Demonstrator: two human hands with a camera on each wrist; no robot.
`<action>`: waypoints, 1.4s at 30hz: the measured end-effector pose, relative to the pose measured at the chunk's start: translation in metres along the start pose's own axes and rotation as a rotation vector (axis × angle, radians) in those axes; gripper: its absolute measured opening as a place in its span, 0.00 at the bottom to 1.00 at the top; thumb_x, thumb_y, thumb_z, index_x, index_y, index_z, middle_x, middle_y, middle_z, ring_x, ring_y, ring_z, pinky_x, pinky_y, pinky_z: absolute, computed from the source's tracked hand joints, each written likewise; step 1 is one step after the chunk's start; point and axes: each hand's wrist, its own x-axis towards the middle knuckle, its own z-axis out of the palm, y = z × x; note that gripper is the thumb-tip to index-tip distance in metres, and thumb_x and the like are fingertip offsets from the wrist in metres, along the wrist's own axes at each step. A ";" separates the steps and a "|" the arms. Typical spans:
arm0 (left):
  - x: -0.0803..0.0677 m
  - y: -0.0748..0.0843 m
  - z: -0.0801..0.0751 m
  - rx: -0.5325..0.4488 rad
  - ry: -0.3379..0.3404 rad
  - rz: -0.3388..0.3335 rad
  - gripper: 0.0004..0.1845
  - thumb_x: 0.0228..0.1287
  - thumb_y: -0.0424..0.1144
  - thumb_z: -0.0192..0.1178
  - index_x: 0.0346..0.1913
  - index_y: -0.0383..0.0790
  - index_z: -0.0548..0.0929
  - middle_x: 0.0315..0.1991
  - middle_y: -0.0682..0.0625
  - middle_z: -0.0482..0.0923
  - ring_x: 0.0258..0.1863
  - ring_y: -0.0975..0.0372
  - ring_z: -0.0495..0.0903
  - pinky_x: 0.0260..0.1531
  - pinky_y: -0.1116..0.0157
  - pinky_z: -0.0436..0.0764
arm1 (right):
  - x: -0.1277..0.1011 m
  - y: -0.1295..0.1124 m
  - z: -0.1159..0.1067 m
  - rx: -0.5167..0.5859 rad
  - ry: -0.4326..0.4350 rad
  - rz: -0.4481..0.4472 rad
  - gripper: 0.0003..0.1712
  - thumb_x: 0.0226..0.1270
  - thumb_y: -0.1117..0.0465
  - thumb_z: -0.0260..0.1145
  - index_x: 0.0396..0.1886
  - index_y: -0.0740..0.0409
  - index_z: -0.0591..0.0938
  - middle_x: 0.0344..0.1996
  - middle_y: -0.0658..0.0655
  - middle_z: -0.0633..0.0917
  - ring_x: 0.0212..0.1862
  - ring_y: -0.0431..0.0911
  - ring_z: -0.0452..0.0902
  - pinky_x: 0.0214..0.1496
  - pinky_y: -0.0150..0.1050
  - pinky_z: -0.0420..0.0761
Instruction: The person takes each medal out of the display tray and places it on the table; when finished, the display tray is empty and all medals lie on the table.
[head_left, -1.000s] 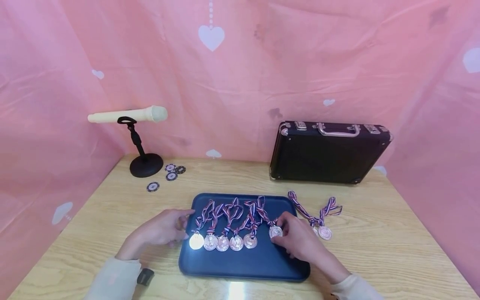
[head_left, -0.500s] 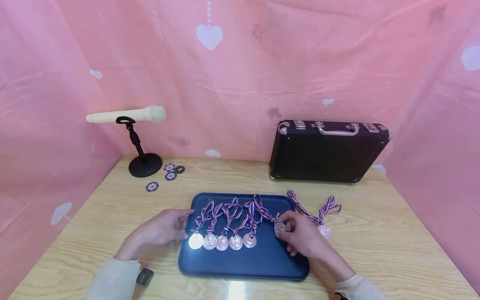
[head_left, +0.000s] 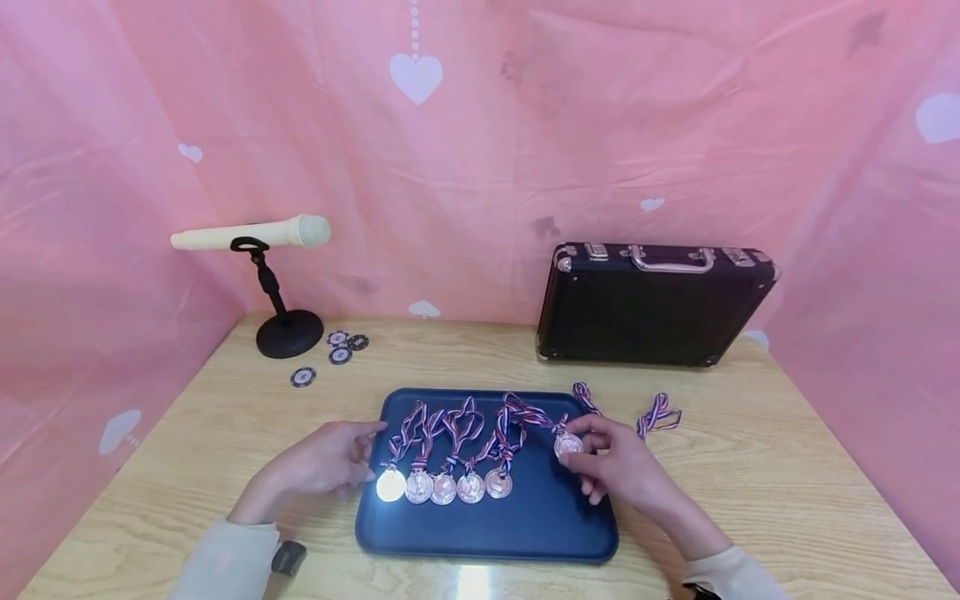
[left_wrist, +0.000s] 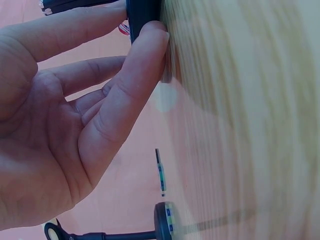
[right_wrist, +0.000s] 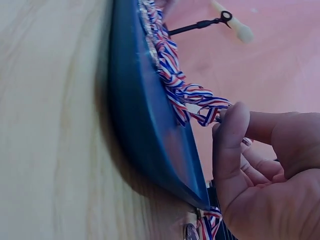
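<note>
My right hand [head_left: 618, 462] pinches a round medal [head_left: 568, 446] between thumb and fingertips, raised over the right part of a dark blue tray [head_left: 540, 533]. Its red, white and blue striped ribbon [right_wrist: 202, 97] stretches left to the ribbons in the tray. Several medals [head_left: 470, 487] lie there side by side in a row, ribbons pointing to the back; the leftmost medal [head_left: 391, 485] shines brightly. At the tray's left edge, the thumb and forefinger of my left hand [head_left: 326, 458] touch the outer side, fingers relaxed. The left wrist view shows the thumb [left_wrist: 132, 75] against the tray wall.
Right of the tray lie more striped ribbons [head_left: 660, 415], partly behind my right hand. A black briefcase [head_left: 652, 312] stands at the back right. A white microphone [head_left: 255, 233] rests on a black stand [head_left: 290, 333] at the back left, near several poker chips [head_left: 303, 377].
My right hand has moved right and slightly back with the medal, drawing its ribbon out slantwise from the row. My left hand stays at the tray's edge.
</note>
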 end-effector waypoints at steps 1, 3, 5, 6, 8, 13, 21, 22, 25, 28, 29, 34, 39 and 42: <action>0.000 0.000 0.000 -0.002 0.000 -0.001 0.40 0.61 0.23 0.69 0.77 0.33 0.69 0.41 0.46 0.77 0.19 0.58 0.76 0.20 0.65 0.80 | 0.000 0.000 -0.002 0.017 0.001 -0.001 0.26 0.68 0.65 0.74 0.61 0.68 0.77 0.23 0.56 0.80 0.17 0.45 0.79 0.21 0.42 0.86; 0.000 0.000 0.000 -0.004 0.000 -0.003 0.40 0.61 0.23 0.69 0.78 0.33 0.69 0.42 0.46 0.77 0.19 0.58 0.76 0.20 0.65 0.80 | 0.000 0.001 -0.005 0.056 0.007 0.004 0.27 0.68 0.66 0.73 0.63 0.69 0.76 0.22 0.55 0.80 0.18 0.44 0.79 0.21 0.40 0.85; 0.000 0.001 0.000 -0.007 0.000 -0.006 0.40 0.61 0.23 0.69 0.78 0.33 0.69 0.42 0.47 0.77 0.19 0.58 0.76 0.20 0.65 0.80 | -0.001 0.001 -0.009 0.101 0.013 0.003 0.28 0.69 0.67 0.72 0.64 0.71 0.74 0.22 0.54 0.80 0.18 0.43 0.79 0.21 0.38 0.84; 0.000 0.001 0.000 -0.008 0.000 -0.006 0.40 0.61 0.23 0.69 0.78 0.33 0.69 0.42 0.47 0.77 0.19 0.58 0.76 0.20 0.65 0.80 | -0.001 0.001 -0.011 0.122 0.020 0.004 0.28 0.69 0.67 0.72 0.65 0.72 0.73 0.23 0.53 0.80 0.19 0.42 0.79 0.21 0.38 0.84; 0.000 0.000 0.000 -0.007 0.002 -0.007 0.41 0.61 0.23 0.69 0.78 0.33 0.69 0.41 0.46 0.77 0.19 0.58 0.76 0.20 0.64 0.80 | -0.001 0.000 -0.015 0.166 0.033 0.009 0.29 0.70 0.68 0.71 0.66 0.72 0.72 0.24 0.52 0.81 0.19 0.41 0.78 0.21 0.36 0.84; 0.001 -0.001 0.000 -0.011 0.000 -0.006 0.41 0.60 0.23 0.69 0.78 0.33 0.69 0.41 0.46 0.77 0.20 0.58 0.77 0.21 0.63 0.82 | -0.004 0.003 -0.032 0.255 0.073 0.015 0.27 0.72 0.68 0.69 0.66 0.70 0.71 0.26 0.50 0.85 0.19 0.40 0.78 0.23 0.33 0.83; 0.000 -0.002 0.000 -0.019 -0.027 0.035 0.41 0.60 0.22 0.69 0.78 0.30 0.68 0.41 0.46 0.77 0.18 0.59 0.76 0.20 0.65 0.81 | -0.025 0.025 -0.086 0.392 0.241 0.037 0.18 0.74 0.69 0.68 0.48 0.37 0.83 0.30 0.45 0.90 0.23 0.39 0.80 0.25 0.32 0.83; -0.001 -0.002 0.000 -0.020 -0.029 0.035 0.41 0.60 0.22 0.69 0.78 0.30 0.68 0.41 0.45 0.77 0.18 0.59 0.76 0.20 0.65 0.81 | -0.028 0.030 -0.093 0.402 0.263 0.046 0.18 0.74 0.69 0.68 0.47 0.36 0.83 0.30 0.45 0.90 0.24 0.39 0.80 0.26 0.32 0.84; -0.001 0.000 -0.002 -0.017 -0.025 0.037 0.41 0.60 0.22 0.69 0.78 0.29 0.68 0.41 0.45 0.77 0.19 0.59 0.76 0.20 0.65 0.81 | -0.036 0.043 -0.110 0.411 0.320 0.079 0.18 0.74 0.68 0.68 0.46 0.35 0.81 0.29 0.45 0.89 0.24 0.39 0.81 0.26 0.33 0.86; -0.002 0.000 -0.003 -0.010 -0.018 0.026 0.41 0.59 0.22 0.69 0.78 0.30 0.68 0.41 0.46 0.77 0.19 0.58 0.77 0.20 0.64 0.81 | -0.040 0.054 -0.118 0.359 0.335 0.121 0.17 0.74 0.68 0.69 0.48 0.38 0.79 0.29 0.44 0.89 0.25 0.39 0.82 0.27 0.33 0.86; -0.002 0.000 -0.003 -0.008 -0.014 0.025 0.41 0.59 0.22 0.69 0.78 0.30 0.68 0.41 0.46 0.77 0.19 0.58 0.77 0.20 0.64 0.81 | -0.040 0.056 -0.119 0.320 0.331 0.133 0.17 0.73 0.68 0.69 0.50 0.41 0.79 0.29 0.44 0.89 0.25 0.39 0.82 0.27 0.34 0.87; -0.003 -0.003 -0.002 -0.030 -0.022 0.035 0.42 0.59 0.23 0.69 0.78 0.30 0.67 0.42 0.45 0.76 0.19 0.58 0.76 0.19 0.67 0.79 | -0.039 0.063 -0.114 0.075 0.249 0.171 0.27 0.73 0.66 0.68 0.67 0.69 0.71 0.26 0.47 0.87 0.25 0.40 0.82 0.30 0.37 0.89; -0.003 -0.004 -0.001 -0.062 -0.028 0.041 0.43 0.58 0.22 0.69 0.78 0.29 0.66 0.43 0.45 0.76 0.19 0.59 0.75 0.18 0.68 0.78 | -0.039 0.068 -0.107 -0.034 0.174 0.156 0.33 0.72 0.66 0.69 0.69 0.78 0.67 0.22 0.51 0.83 0.22 0.42 0.81 0.28 0.40 0.89; -0.003 -0.004 -0.001 -0.065 -0.032 0.048 0.43 0.58 0.22 0.68 0.78 0.28 0.66 0.43 0.45 0.76 0.18 0.59 0.74 0.18 0.68 0.78 | -0.040 0.068 -0.104 -0.070 0.157 0.156 0.32 0.70 0.65 0.71 0.67 0.76 0.70 0.20 0.53 0.82 0.21 0.43 0.80 0.25 0.40 0.87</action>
